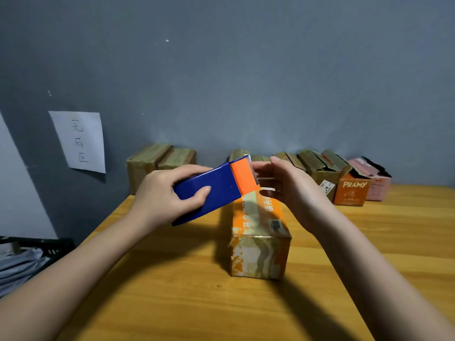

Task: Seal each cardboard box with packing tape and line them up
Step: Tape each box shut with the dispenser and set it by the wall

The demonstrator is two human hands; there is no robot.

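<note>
An orange cardboard box [261, 232] lies lengthwise on the wooden table [187, 299], with shiny tape along its top and down its near end. My left hand [165, 193] grips a blue tape dispenser [211, 190] with an orange toothed head, held tilted just above the box's far end. My right hand [288, 185] is beside the dispenser's teeth, fingers curved near the tape end; I cannot tell whether it pinches the tape.
Two taped brown boxes [157, 163] stand at the back left against the grey wall, below a paper sign [80, 141]. Several open boxes line the back right, among them an orange "PRAMY" box [352, 190] and a pink one [376, 185]. A dark crate [37, 249] sits off the table's left.
</note>
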